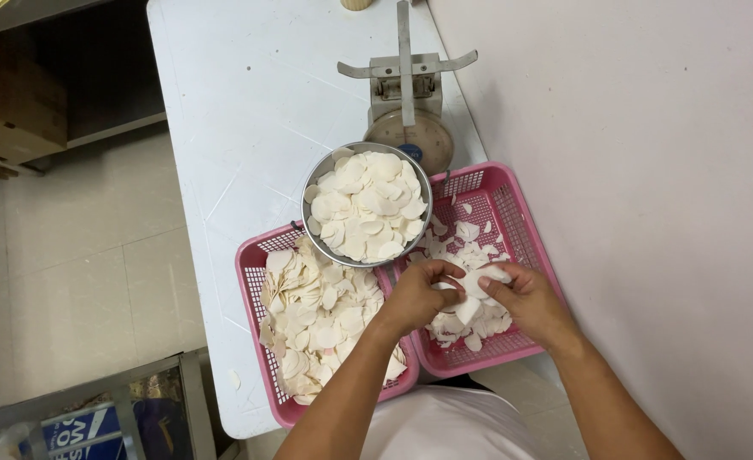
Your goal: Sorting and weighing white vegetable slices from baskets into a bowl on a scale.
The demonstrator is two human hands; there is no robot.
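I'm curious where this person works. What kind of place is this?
Probably a small food workshop or kitchen back room. Two pink baskets hold pale round wafers, a metal bowl of them sits by a weighing scale, and both hands sort pieces.

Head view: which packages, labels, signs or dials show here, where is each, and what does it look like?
Scale dial: top of the white table, behind the metal bowl; round, beige face with a small blue mark.
Cardboard box: shelf at upper left; brown, rectangular.
Blue package: bottom left, on the floor behind a metal frame; blue with white print, partly hidden.
Neither hand touches any of these; both hands are over the right pink basket.
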